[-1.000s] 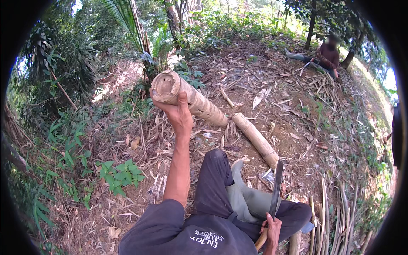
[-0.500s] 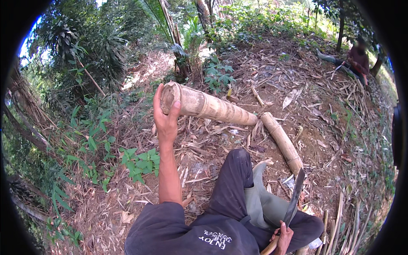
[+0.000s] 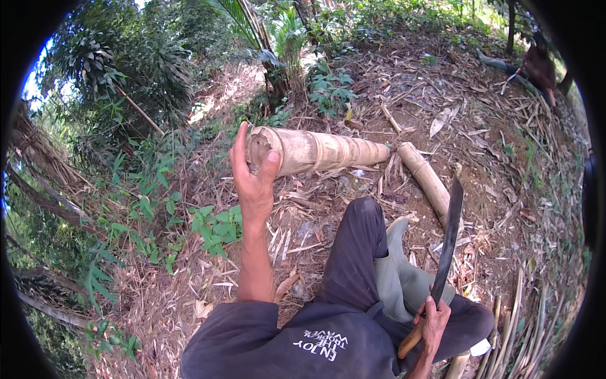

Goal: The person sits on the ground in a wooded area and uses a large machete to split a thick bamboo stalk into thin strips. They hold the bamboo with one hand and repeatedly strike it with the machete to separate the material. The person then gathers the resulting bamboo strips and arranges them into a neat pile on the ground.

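Observation:
A thick pale bamboo pole (image 3: 322, 151) with ringed joints lies across the view, its wide near end up at my left hand (image 3: 255, 183). That hand curves round the pole's end, thumb on the near side of the rim and fingers on the far side. Low at the right, my right hand (image 3: 434, 319) is closed round the wooden handle of a machete (image 3: 449, 237). Its long dark blade points up and away from me, over my bent leg and clear of the pole.
A second bamboo piece (image 3: 428, 180) lies beyond my green boot (image 3: 404, 278). Thin split canes (image 3: 508, 325) are gathered at the lower right. Dry leaves and husks litter the slope, with leafy plants (image 3: 216, 228) to the left. Another person (image 3: 538, 66) sits at the far upper right.
My right hand has risen and moved slightly right, lifting the machete higher. The bamboo's near end, with my left hand on it, has come a little lower and nearer me.

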The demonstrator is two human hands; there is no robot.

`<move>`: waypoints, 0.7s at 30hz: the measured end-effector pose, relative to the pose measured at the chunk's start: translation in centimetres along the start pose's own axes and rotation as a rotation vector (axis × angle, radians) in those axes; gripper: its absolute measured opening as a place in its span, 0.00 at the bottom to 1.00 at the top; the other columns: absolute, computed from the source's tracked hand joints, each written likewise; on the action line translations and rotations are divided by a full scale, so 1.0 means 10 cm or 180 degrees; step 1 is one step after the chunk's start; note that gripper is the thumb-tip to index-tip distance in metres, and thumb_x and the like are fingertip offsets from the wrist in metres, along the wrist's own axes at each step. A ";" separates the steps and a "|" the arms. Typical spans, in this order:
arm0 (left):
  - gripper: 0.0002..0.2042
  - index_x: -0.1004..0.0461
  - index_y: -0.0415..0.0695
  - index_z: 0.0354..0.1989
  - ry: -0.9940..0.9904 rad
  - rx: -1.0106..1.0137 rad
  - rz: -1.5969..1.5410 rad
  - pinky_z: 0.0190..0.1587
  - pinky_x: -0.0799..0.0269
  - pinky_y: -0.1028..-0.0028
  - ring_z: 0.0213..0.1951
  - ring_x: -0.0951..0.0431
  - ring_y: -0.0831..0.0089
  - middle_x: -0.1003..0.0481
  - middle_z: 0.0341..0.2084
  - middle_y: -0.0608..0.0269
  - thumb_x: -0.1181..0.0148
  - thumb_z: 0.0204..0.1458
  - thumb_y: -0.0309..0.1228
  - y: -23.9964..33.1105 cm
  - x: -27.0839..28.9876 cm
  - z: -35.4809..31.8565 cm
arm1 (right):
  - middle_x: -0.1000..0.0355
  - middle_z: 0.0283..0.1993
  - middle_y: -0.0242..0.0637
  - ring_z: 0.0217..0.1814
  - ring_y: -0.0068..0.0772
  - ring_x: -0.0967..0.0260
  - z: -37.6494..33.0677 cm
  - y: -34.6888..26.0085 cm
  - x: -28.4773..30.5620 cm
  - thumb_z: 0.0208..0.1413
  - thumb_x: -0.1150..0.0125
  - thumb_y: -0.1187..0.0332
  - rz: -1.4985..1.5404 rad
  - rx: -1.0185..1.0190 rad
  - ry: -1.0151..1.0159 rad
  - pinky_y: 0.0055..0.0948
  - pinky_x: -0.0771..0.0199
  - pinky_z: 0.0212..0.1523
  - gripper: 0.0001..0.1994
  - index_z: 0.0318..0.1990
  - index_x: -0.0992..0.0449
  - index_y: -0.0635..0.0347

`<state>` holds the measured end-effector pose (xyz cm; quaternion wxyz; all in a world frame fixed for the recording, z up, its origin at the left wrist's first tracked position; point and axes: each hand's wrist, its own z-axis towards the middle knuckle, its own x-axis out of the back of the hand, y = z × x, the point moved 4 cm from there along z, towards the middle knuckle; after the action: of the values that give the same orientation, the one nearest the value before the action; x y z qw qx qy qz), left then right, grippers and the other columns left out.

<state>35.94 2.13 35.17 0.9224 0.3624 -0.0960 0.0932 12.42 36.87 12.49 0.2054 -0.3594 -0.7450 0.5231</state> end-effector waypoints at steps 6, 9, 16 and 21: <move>0.29 0.38 0.37 0.56 0.0336 0.0942 -0.0790 0.56 0.37 0.67 0.51 0.31 0.68 0.33 0.48 0.54 0.37 0.54 0.44 0.06 -0.08 -0.44 | 0.34 0.22 0.31 0.20 0.17 0.38 0.11 -0.52 -0.53 0.63 0.55 0.76 -0.0172 0.1781 -0.0287 0.20 0.39 0.20 0.18 0.59 0.32 0.68; 0.23 0.37 0.37 0.51 0.0514 0.1062 -0.1239 0.50 0.32 0.74 0.43 0.29 0.75 0.31 0.42 0.60 0.34 0.53 0.36 0.18 -0.12 -0.63 | 0.32 0.25 0.31 0.20 0.16 0.38 0.14 -0.73 -0.85 0.62 0.55 0.80 -0.0223 0.2038 -0.0341 0.20 0.39 0.21 0.18 0.59 0.31 0.66; 0.15 0.35 0.38 0.45 0.0381 0.0903 -0.1549 0.55 0.35 0.67 0.52 0.28 0.65 0.28 0.45 0.48 0.39 0.57 0.33 0.32 -0.34 -1.03 | 0.24 0.32 0.48 0.30 0.40 0.23 -0.10 -0.99 -1.34 0.57 0.43 0.78 -0.0864 0.2514 -0.0539 0.32 0.26 0.29 0.14 0.51 0.27 0.71; 0.17 0.34 0.36 0.47 0.0309 0.1021 -0.1854 0.58 0.34 0.65 0.53 0.28 0.64 0.28 0.49 0.45 0.40 0.58 0.35 0.31 -0.41 -1.18 | 0.24 0.35 0.50 0.33 0.50 0.24 -0.21 -1.15 -1.51 0.50 0.40 0.80 -0.0977 0.2967 -0.0772 0.37 0.24 0.32 0.15 0.47 0.27 0.70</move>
<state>32.55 12.03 27.74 0.8450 0.5103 0.0716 -0.1433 20.11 24.65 24.98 0.3306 -0.0525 -0.4951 0.8018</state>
